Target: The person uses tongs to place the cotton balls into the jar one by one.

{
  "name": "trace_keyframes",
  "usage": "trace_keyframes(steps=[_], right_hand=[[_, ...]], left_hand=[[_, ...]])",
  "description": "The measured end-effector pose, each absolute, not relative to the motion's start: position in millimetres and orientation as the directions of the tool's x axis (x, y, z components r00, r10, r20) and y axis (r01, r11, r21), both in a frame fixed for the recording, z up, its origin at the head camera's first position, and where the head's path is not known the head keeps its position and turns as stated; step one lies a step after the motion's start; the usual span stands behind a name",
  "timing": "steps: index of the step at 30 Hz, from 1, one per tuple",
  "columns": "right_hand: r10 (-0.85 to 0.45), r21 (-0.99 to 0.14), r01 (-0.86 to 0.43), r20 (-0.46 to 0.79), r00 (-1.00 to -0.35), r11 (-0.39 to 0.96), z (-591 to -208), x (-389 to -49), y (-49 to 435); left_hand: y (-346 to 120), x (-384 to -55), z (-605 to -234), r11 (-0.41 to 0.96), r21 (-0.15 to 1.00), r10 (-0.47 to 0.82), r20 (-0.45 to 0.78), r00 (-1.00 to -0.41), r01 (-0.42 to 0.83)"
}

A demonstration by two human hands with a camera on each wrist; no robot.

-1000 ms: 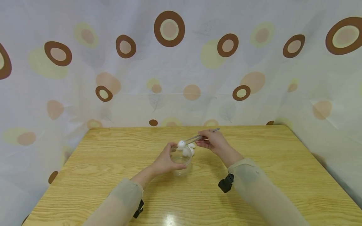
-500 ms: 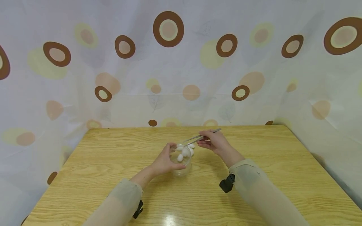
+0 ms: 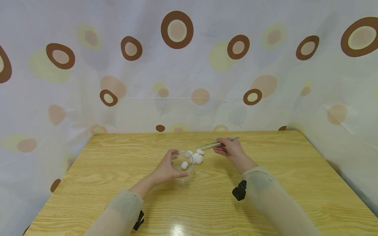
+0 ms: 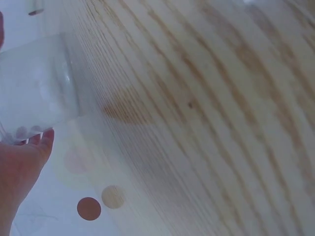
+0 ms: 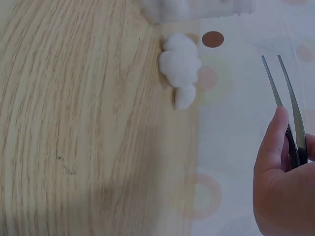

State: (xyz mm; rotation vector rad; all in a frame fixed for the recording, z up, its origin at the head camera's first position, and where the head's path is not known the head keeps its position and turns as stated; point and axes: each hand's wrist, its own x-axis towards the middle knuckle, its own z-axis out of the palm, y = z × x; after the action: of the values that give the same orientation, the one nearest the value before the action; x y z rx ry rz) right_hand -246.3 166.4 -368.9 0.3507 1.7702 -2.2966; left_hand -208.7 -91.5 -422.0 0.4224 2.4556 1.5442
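Two hands logged over a light wooden tabletop (image 3: 265, 183), both in pale translucent sleeves with a black wrist unit on each.

Item 1: left hand (image 3: 166, 168). I see its fingers curled round a clear round plastic cup (image 3: 183, 165), which is tilted with its mouth toward the far side. One white cotton ball (image 3: 184, 165) sits inside it. The left wrist view shows the cup's clear wall (image 4: 37, 86) against the fingertips (image 4: 43, 140).

Item 2: right hand (image 3: 232, 150). Its fingers pinch slim silver metal tweezers (image 3: 217, 144) near their rear end; the tips point left toward the cup. In the right wrist view the two prongs (image 5: 283, 93) stand apart with nothing between them.

Item 3: small cluster of white cotton balls (image 3: 198, 156), lying on the tabletop just beside the cup's far right side, near the tweezer tips but not touching them. The right wrist view shows the cluster (image 5: 180, 66) as well.

Item 4: pale backdrop cloth with brown and yellow circles (image 3: 177, 29), hung behind and beside the tabletop.
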Motion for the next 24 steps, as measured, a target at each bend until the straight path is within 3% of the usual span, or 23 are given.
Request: trace_keyframes(steps=[11, 24], right_hand=[[0.185, -0.929, 0.323, -0.355, -0.916, -0.183, -391, -262, 166], [0.245, -0.911, 0.381, -0.41, -0.879, -0.158, -415, -281, 159]], left_hand=[[-93, -210, -423, 0.378, 0.916, 0.36, -0.009, -0.933, 0.137], [-95, -210, -423, 0.386, 0.915, 0.363, -0.031, -0.931, 0.12]])
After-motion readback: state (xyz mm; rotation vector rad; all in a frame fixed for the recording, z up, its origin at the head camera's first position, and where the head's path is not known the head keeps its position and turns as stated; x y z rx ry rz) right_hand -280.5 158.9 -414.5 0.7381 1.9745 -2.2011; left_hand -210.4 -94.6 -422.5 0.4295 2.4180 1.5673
